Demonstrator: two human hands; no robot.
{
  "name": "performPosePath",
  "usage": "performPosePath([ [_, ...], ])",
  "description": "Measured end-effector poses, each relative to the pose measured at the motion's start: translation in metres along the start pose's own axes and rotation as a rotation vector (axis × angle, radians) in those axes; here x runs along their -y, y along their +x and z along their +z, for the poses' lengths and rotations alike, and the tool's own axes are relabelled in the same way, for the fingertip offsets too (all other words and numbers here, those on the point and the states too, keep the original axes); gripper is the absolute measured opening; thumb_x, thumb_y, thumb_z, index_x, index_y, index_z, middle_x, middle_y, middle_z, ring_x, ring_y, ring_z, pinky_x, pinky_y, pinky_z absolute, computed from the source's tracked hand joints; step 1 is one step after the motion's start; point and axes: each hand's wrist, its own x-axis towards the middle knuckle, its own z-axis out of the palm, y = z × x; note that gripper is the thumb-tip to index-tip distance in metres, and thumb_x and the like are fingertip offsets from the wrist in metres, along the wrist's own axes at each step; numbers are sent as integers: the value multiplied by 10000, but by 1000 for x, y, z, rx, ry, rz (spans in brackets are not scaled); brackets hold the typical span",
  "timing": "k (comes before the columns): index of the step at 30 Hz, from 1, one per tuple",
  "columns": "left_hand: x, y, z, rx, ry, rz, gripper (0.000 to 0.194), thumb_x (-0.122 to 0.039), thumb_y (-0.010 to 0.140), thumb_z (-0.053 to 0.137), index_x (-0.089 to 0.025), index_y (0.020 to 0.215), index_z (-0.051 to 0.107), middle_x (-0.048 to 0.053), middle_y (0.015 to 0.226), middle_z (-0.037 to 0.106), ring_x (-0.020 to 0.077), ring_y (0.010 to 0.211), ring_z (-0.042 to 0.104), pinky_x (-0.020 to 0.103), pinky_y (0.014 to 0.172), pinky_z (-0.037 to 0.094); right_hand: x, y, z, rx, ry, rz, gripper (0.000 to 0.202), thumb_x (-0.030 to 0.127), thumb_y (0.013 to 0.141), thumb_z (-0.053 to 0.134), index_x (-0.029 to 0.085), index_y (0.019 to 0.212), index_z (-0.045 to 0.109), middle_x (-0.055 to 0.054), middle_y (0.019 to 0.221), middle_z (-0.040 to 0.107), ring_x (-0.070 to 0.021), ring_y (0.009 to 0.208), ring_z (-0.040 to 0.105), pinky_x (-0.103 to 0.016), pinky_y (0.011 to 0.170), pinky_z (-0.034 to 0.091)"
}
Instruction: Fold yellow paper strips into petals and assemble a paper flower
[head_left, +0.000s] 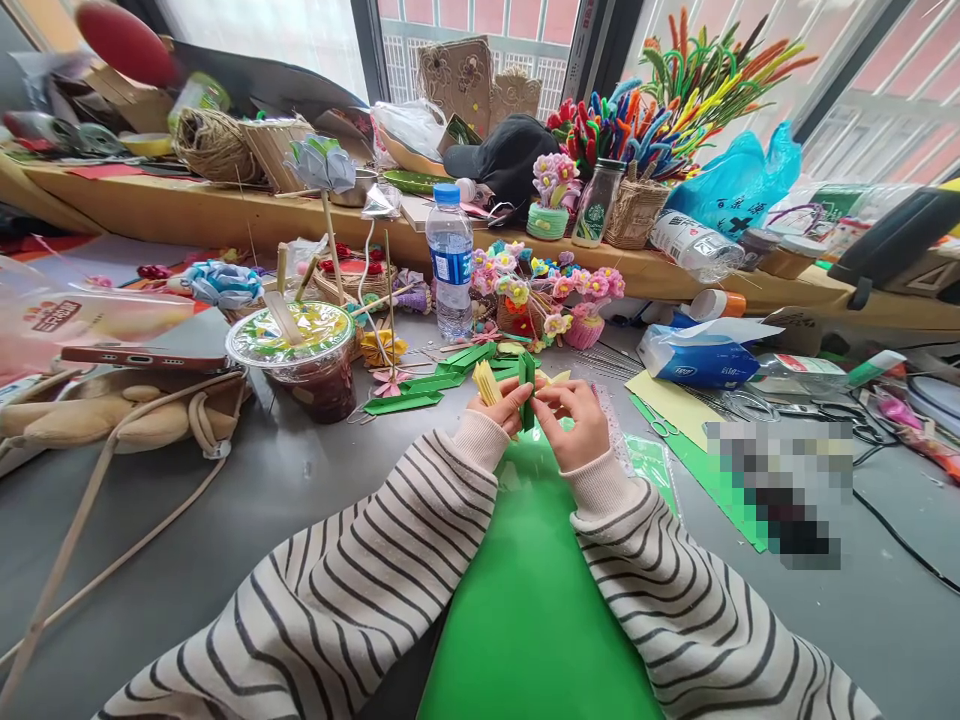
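Head view: a person's left hand (514, 408) grasps a yellow folded strip (486, 384) and an upright green folded piece (527, 378), whose edge the right hand (577, 424) pinches, above a green sheet (540, 600), near green folded strips (405, 403) on the table (315, 480).

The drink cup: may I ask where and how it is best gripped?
Probably around the cup below the lid, from the near side: it stands upright with that wall exposed, while a phone sits at its left and a straw juts from the lid.
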Motion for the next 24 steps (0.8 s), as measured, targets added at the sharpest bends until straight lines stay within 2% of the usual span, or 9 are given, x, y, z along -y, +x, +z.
performPosePath([
  [3,0,0,-1,8,-3,-12,408,-361,493,670,-102,797,584,-103,246,260,2,231,179,204,315,62,0,0,-1,20,-38,-39,101,226,708,484,173,712,571,-54,771,481,-146,725,501,-247,531,461],
  [10,3,-1,-4,122,-7,-36,326,-345,538,653,-122,757,560,-107,283,229,-3,246,191,193,318,71,1,3,-5,41,-273,-208,148,197,733,467,148,753,604,-76,765,490,-176,773,466,-319,710,411],
  [17,0,-1,-6,112,42,-60,336,-371,519,659,-123,725,560,-107,281,207,-4,248,168,190,321,62,0,14,-16,262,-245,-226,149,230,721,486,173,793,603,-51,744,488,-152,705,480,-283,649,419],
  [19,-1,-1,-6,102,36,-63,355,-377,514,660,-125,746,566,-113,283,193,-6,246,157,186,318,62,4,17,-21,292,-153,-182,138,260,716,495,176,753,598,-41,738,515,-133,659,494,-257,602,425],
  [21,-1,-2,-4,94,34,-70,368,-377,514,660,-125,767,573,-116,285,184,-7,242,148,186,315,59,7,19,-26,236,-61,-73,162,305,723,487,173,703,579,-29,692,537,-117,600,501,-241,557,426],
  [24,-2,-6,1,90,56,-105,371,-370,490,674,-119,749,585,-114,277,190,-4,235,152,192,310,52,10,20,-29,132,29,54,207,362,682,529,166,741,559,-19,667,549,-113,571,508,-240,543,430],
])
